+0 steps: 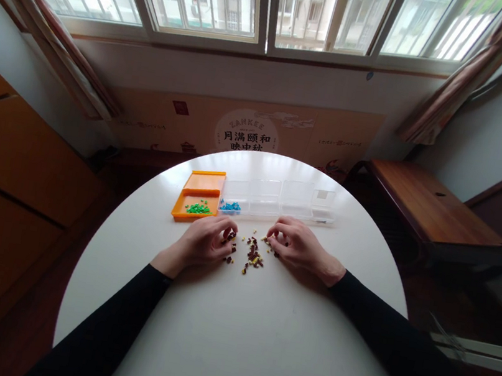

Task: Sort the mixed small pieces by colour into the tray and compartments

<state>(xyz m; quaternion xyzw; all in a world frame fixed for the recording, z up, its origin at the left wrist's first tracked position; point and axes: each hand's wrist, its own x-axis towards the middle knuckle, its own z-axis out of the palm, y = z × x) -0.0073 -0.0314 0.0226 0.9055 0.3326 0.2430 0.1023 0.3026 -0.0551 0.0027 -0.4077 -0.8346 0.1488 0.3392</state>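
Note:
My left hand (205,241) rests on the white table with curled fingers, a gap between thumb and index finger. Small dark brown pieces lie right by its fingertips. Opposite it, my right hand (302,246) is bent over more of these pieces, its thumb and index finger close together near a tiny yellow piece; whatever lies between the fingertips is too small to make out. Between the hands spreads a loose pile of brown and yellow pieces (253,252). Behind the left hand, an orange box (204,180) with its lid raised holds small green pieces (199,208).
A clear plastic case (263,207) with several compartments and raised lids stands beside the orange box. Blue pieces (230,206) lie in its leftmost compartment. The round white table (229,335) reaches toward a wall under windows. A wooden bench (437,203) stands at the right.

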